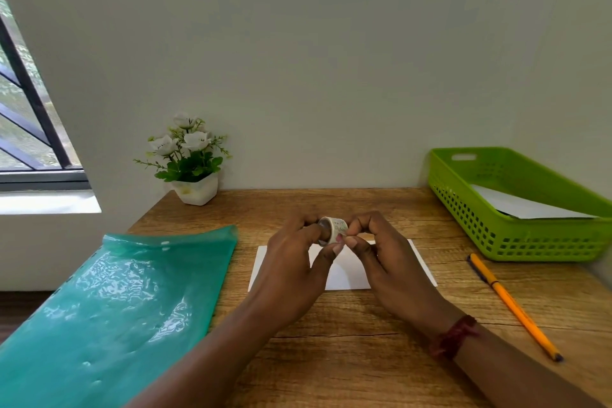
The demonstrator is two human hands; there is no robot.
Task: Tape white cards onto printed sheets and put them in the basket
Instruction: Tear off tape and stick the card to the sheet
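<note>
Left hand [291,262] grips tape roll [332,229]; right hand [381,255] pinches at its edge (tape end too small to see). White sheet [344,270] directly beneath both. Risk: strip tears short or sticks to fingertips.

My left hand [291,262] and right hand [387,258] are bare, and both forearms are bare as far down as the view shows them. On my right wrist I wear a band [453,336] of dark red thread, wound round several times so that it sits as one thick, uneven cord. Its strands look rough and a little frayed. On the side toward my hand a lump stands out, a knot or a bunch of thread; I cannot tell which. The few nails I can see, on my left thumb and a right finger, are cut short.
</note>
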